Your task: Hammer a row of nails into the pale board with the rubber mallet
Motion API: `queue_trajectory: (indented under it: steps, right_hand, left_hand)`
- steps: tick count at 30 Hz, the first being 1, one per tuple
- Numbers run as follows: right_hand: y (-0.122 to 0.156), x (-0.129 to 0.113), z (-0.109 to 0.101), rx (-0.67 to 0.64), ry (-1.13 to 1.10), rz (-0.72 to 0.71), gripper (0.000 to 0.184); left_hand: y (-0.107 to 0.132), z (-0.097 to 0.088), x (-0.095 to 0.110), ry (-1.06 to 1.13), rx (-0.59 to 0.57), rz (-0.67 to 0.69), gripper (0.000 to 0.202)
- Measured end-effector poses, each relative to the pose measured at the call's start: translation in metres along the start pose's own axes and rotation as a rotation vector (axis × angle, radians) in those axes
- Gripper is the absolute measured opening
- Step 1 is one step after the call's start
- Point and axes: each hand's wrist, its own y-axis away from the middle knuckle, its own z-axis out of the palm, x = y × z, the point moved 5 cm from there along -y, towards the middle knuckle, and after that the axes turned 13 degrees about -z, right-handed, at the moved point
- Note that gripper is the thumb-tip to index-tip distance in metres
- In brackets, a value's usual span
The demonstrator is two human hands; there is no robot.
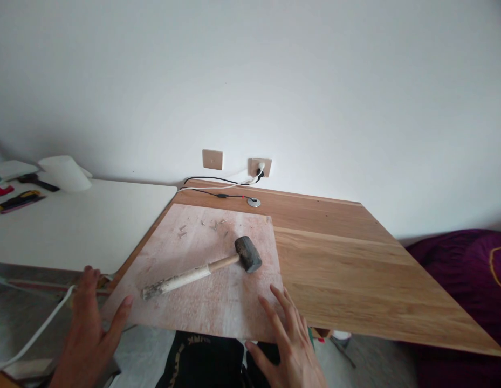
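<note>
A pale pinkish board lies on a wooden tabletop. On it rests a mallet with a black head and a worn wooden handle, lying flat. Several small nails are scattered near the board's far edge. My left hand is open, fingers spread, at the board's near left corner. My right hand is open too, fingers stretched over the board's near right edge. Neither hand holds anything.
A white table stands to the left with a white lamp shade and hand tools. Cables run from a wall socket. A purple cushion sits at right. A white cord crosses the lower left.
</note>
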Motion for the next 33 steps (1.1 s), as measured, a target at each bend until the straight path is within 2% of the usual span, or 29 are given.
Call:
queue_trajectory:
  steps: [8, 21, 26, 29, 33]
  right_hand:
    - [0.002, 0.007, -0.011, 0.04, -0.029, -0.017, 0.073]
    - [-0.011, -0.006, -0.01, 0.017, -0.034, 0.004, 0.06]
    - [-0.026, -0.017, -0.007, -0.021, -0.083, -0.01, 0.054]
    - [-0.033, -0.019, -0.006, -0.042, -0.11, -0.005, 0.051]
    - [-0.034, -0.02, -0.006, -0.042, -0.118, -0.027, 0.053]
  left_hand:
    - [-0.001, 0.006, 0.004, -0.029, -0.021, 0.073, 0.079]
    - [-0.006, 0.007, -0.003, -0.06, -0.02, 0.075, 0.077]
    - [-0.014, 0.003, -0.003, -0.087, 0.037, 0.087, 0.078]
    - [-0.018, -0.001, -0.005, -0.104, 0.048, 0.064, 0.076]
    - [-0.023, -0.002, -0.011, -0.124, 0.004, -0.027, 0.075]
